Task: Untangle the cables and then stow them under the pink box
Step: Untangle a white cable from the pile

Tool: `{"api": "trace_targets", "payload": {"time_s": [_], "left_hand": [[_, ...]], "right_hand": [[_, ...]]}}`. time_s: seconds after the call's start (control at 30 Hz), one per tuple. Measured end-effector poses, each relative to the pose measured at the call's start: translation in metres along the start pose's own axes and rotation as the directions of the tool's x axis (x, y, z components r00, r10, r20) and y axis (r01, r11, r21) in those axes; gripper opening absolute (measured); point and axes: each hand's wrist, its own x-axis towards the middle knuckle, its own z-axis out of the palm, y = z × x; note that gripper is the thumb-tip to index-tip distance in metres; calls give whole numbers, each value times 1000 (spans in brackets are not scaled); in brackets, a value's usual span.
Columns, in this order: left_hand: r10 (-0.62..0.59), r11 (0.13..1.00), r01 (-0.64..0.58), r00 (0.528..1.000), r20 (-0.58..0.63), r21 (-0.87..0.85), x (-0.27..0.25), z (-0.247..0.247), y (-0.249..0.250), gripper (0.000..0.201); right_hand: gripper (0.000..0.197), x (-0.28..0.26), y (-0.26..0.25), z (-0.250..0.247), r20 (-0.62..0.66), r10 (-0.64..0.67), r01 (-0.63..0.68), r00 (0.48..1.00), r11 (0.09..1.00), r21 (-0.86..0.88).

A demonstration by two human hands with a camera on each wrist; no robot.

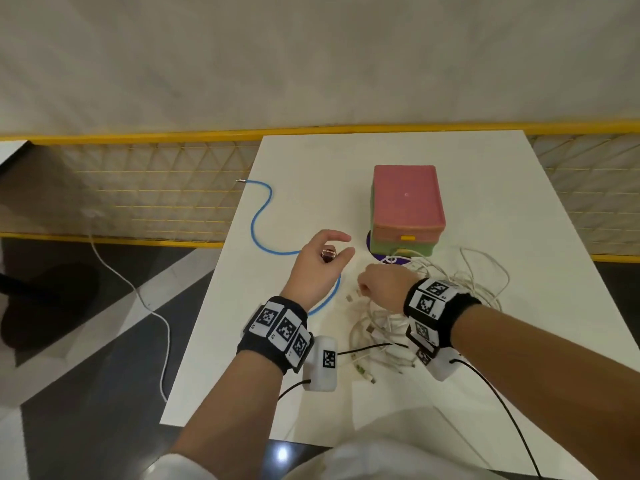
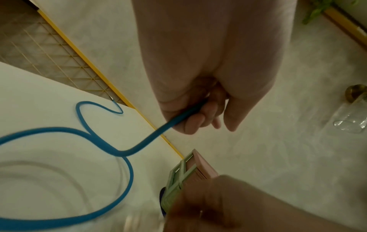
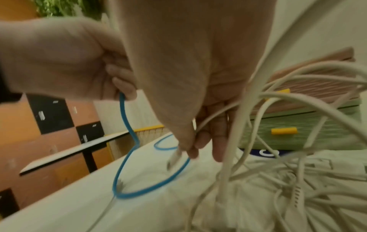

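Blue cable [image 1: 260, 216]: one; thin, round, bright blue, with a small metal plug at its far end near the desk's left edge. It snakes in an S-curve across the left part of the white desk [image 1: 311, 161], then loops back toward the person.
Left hand [image 1: 320, 263]: raised above the desk, left of the box; grip closed around the blue cable, which leaves the curled fingers [image 2: 195, 121] and drops to the desk surface.
Blue cable relative to grip: held near one end; the rest lies left of and below the hand.
Right hand [image 1: 382, 284]: just right of the left hand; grip pinching a white cable close to its silver plug [image 3: 174, 157], the plug hanging below the fingertips.
White cables [image 1: 460, 282]: a tangled heap under and to the right of the right wrist, reaching the front of the box; the count cannot be told, probably several.
Pink box [image 1: 407, 200]: one; ribbed pink lid, yellow latch, stacked on a green box [image 3: 309, 133] with its own yellow latch.
Box position: right of centre on the desk, beyond both hands.
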Motion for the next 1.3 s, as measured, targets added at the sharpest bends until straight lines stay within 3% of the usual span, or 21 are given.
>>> {"api": "trace_targets", "payload": {"time_s": [0.07, 0.2, 0.33, 0.4, 0.47, 0.53, 0.63, 0.77, 0.83, 0.93, 1.0, 1.07, 1.1, 1.17, 1.2, 1.3], "left_hand": [[-11, 997, 11, 1000, -9, -71, 3, 3, 2, 15], [-86, 962, 56, 991, -103, -266, 14, 9, 17, 16], [-61, 889, 66, 998, 26, -454, 19, 18, 39, 14], [-15, 906, 44, 997, 71, -422, 21, 26, 49, 18], [4, 938, 5, 1000, 26, -347, 26, 32, 54, 26], [9, 947, -22, 999, -40, -322, 28, 35, 55, 29], [-8, 926, -48, 989, -147, -374, 30, 35, 60, 32], [-10, 869, -111, 970, -242, -482, 39, 18, 70, 33], [-8, 807, -137, 970, -243, -574, 41, 6, 74, 30], [7, 699, -106, 990, -142, -708, 37, -7, 83, 30], [42, 787, -76, 997, -70, -612, 30, -6, 86, 25], [96, 954, -74, 993, 62, -291, 21, 4, 86, 12], [97, 993, -84, 982, 164, -79, 17, 11, 85, 16], [14, 969, -100, 935, 355, 225, 9, 23, 80, 28], [-16, 954, -108, 914, 406, 281, 5, 26, 80, 33], [65, 938, -182, 928, 368, 294, 7, 22, 85, 41]], "right_hand": [[19, -5, 4, -8, -183, 49, -24, 982, 990, 138], [16, -17, 5, -32, -450, 181, 51, 875, 888, 456], [12, -32, -4, -58, -517, 219, 215, 827, 727, 652], [16, -38, -9, -66, -548, 207, 282, 811, 682, 675], [16, -41, -10, -69, -567, 213, 316, 796, 653, 688], [13, -42, -8, -70, -561, 215, 316, 799, 644, 697], [29, -46, 1, -66, -552, 217, 260, 805, 707, 658], [32, -58, 11, -52, -485, 154, 257, 861, 691, 676], [29, -65, 19, -44, -425, 144, 230, 893, 667, 708], [27, -74, 31, -35, -354, 163, 176, 921, 637, 750], [27, -77, 34, -36, -367, 184, 168, 912, 649, 742], [28, -77, 34, -42, -422, 220, 181, 880, 666, 723], [28, -76, 35, -47, -456, 234, 195, 859, 673, 713], [24, -76, 34, -55, -508, 232, 239, 829, 674, 699], [23, -77, 34, -57, -524, 219, 258, 823, 677, 689], [24, -81, 39, -53, -516, 177, 260, 838, 702, 663]]}}
